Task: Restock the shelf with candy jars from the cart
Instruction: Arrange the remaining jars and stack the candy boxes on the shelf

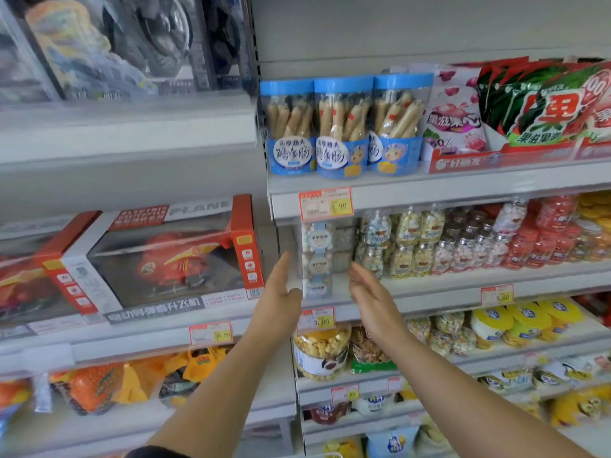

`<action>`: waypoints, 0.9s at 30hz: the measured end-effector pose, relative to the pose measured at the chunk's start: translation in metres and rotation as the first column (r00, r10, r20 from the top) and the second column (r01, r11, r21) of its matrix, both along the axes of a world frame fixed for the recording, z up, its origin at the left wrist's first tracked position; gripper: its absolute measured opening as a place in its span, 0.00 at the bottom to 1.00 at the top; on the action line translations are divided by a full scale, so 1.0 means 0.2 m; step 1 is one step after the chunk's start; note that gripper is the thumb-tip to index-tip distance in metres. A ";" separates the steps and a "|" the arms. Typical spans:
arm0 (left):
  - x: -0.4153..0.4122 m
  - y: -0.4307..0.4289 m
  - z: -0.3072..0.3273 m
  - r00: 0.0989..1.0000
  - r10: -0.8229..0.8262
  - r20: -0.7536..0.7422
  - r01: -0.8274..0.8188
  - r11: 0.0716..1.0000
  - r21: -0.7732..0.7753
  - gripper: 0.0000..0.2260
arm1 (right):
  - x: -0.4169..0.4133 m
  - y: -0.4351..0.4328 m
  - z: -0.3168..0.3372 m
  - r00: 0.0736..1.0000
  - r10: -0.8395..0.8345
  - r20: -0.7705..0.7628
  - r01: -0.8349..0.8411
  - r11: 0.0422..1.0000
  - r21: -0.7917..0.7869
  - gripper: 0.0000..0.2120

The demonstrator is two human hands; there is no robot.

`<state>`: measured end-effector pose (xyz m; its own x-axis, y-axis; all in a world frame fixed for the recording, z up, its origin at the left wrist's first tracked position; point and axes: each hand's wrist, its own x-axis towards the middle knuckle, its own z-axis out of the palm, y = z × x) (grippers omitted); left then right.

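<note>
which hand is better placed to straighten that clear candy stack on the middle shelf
Left, narrowly: the left hand has its thumb at the candy stack; the right hand hangs open a little off its other side.

On the middle shelf (429,292), a stack of clear candy jars (318,259) stands at the left end, with a narrow gap to the side wall. Right of it, rows of small candy bottles (429,242) crowd the shelf. The price-tag rail (396,196) overhangs, limiting headroom.

To your left you have a boxed red toy helicopter (172,259), and up top three blue-lidded sausage tubs (344,125) beside red snack bags (542,104).
</note>
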<state>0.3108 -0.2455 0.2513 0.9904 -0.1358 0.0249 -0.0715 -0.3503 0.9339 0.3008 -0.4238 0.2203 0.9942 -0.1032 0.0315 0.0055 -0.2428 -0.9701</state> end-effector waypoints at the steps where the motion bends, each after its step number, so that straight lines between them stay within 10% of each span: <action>1: -0.05 0.03 -0.03 1.000 0.012 -0.001 -0.012 1.000 -0.013 0.28 | -0.06 -0.01 -0.04 1.000 -0.024 0.008 0.024 0.999 -0.020 0.19; 10: -0.45 0.28 -0.73 0.951 0.121 -0.285 -0.116 0.993 0.032 0.16 | -0.40 0.15 -0.78 0.915 0.144 -0.377 -0.250 0.936 -0.249 0.07; 19: -0.83 0.52 -1.56 0.718 0.369 -0.590 -0.354 0.924 0.147 0.16 | -0.57 0.34 -1.50 0.576 0.273 -0.770 -0.635 0.743 -0.211 0.06; 27: -0.91 0.49 -2.43 0.521 0.402 -0.753 -0.430 0.885 0.175 0.15 | -0.50 0.53 -2.30 0.452 0.202 -0.869 -0.580 0.807 -0.114 0.14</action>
<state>0.1293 -0.1478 -0.2356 0.5927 0.2840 -0.7537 0.8020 -0.1215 0.5849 0.2002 -0.3172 -0.2403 0.5305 0.1350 -0.8369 -0.5143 -0.7335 -0.4444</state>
